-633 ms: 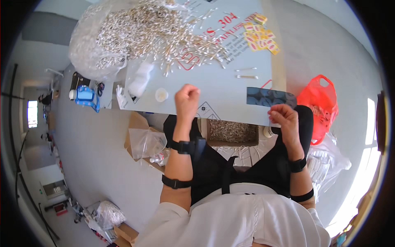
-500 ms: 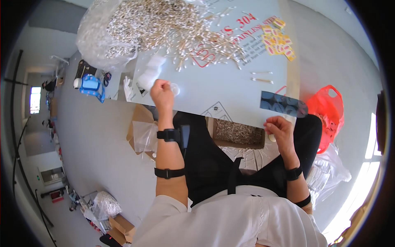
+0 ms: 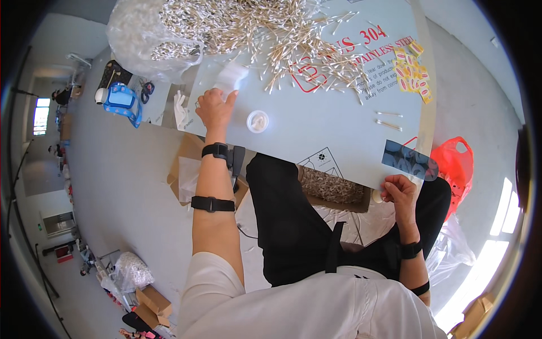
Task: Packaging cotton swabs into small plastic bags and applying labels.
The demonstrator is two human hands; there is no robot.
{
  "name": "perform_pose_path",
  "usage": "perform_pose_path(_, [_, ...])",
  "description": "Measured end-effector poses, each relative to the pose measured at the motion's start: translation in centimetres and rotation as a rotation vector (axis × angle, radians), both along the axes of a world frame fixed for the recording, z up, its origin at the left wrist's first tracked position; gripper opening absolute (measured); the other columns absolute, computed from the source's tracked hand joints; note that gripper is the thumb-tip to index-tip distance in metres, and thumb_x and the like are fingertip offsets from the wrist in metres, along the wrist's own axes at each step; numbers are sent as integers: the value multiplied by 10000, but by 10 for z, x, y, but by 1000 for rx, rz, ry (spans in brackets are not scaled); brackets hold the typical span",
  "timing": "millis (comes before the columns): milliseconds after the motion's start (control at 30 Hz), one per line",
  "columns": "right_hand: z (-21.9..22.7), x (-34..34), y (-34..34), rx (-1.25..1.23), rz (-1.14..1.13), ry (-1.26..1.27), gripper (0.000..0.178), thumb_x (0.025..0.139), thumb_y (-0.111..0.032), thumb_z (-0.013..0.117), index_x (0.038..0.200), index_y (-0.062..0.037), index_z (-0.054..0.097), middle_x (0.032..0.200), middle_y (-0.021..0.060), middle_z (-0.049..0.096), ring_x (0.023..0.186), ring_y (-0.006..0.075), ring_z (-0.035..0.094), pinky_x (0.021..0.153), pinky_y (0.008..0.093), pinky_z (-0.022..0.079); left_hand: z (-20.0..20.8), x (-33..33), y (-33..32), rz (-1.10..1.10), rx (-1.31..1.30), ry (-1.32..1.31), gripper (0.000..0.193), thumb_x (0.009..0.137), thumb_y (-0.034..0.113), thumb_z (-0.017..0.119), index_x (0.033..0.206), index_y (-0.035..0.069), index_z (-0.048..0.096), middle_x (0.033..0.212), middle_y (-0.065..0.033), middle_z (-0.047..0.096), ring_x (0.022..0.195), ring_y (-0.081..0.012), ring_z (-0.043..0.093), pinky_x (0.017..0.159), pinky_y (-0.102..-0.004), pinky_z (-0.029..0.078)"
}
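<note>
My left hand (image 3: 214, 108) is at the table's left side, thumb spread from the bent fingers. Its fingertips reach the near end of a translucent white plastic stack (image 3: 232, 78); whether they touch it is unclear. A small round clear tub (image 3: 258, 121) with something pale inside stands to its right. My right hand (image 3: 400, 191) is at the near right table edge with its fingers bent together; what they hold, if anything, is hidden. Close to those fingers shows a small cream round thing (image 3: 377, 196). Beyond lies a large heap of cotton swabs (image 3: 243, 28), spilling from a clear bag (image 3: 132, 42).
Two single swabs (image 3: 389, 125) lie at right, near yellow printed packets (image 3: 412, 76) and a dark film strip (image 3: 407, 160). A red bag (image 3: 454, 169) hangs at the right edge. Below the table sits a box of swabs (image 3: 333, 189). A blue-strapped bottle (image 3: 121, 99) is left.
My left hand has moved left from the small tub to the white stack, its fingers now apart. The tub stands uncovered to view. My right hand stays by the table edge; the whole view has shifted.
</note>
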State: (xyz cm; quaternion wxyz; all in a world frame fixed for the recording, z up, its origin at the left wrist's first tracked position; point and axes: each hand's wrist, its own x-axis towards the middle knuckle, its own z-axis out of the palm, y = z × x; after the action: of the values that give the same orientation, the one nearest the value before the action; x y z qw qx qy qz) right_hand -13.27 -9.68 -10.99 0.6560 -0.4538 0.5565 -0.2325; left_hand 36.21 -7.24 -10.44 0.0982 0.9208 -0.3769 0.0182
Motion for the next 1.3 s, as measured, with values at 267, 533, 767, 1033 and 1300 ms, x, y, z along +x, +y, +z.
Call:
perform_pose_path(267, [-4, 2, 1, 1, -24, 9, 75, 886, -23, 616, 955, 3, 632, 780, 38, 660, 591, 84, 601, 519, 200, 462, 9, -3, -20, 158, 6, -6, 564, 711, 465, 771, 1103, 76, 651, 1049, -126, 700, 1041, -336, 614, 900, -523, 380])
perform_pose_path(533, [-6, -1, 2, -34, -2, 22, 80, 858, -26, 649, 932, -5, 627, 757, 21, 644, 587, 77, 598, 512, 203, 459, 1, 12, -19, 171, -121, 128, 411, 739, 352, 753, 1080, 127, 705, 995, -97, 720, 974, -264, 656, 894, -518, 390])
perform_pose_path(767, [1, 5, 0, -37, 30, 22, 74, 869, -31, 636, 932, 6, 626, 743, 22, 640, 597, 78, 602, 519, 202, 458, -20, 19, 14, 214, -787, 102, 238, 812, 65, 673, 1048, 72, 703, 868, -103, 719, 788, -223, 674, 777, -353, 499])
perform_pose_path(1033, [19, 21, 2, -113, 103, -25, 103, 881, -69, 639, 936, 17, 634, 786, 28, 659, 685, 86, 627, 585, 205, 463, 36, -81, 29, 26, -1262, 692, 148, 874, -23, 625, 1018, -52, 640, 830, -108, 689, 760, -163, 646, 764, -271, 489])
perform_pose_path(1300, [84, 82, 10, -408, 111, -167, 699, 764, -260, 790, 1351, -16, 500, 1336, 144, 532, 1275, 226, 479, 1033, 427, 383, 65, -231, 53, -255, -893, 1235, 105, 920, 75, 635, 892, -21, 667, 791, -58, 676, 755, -94, 610, 745, -246, 474])
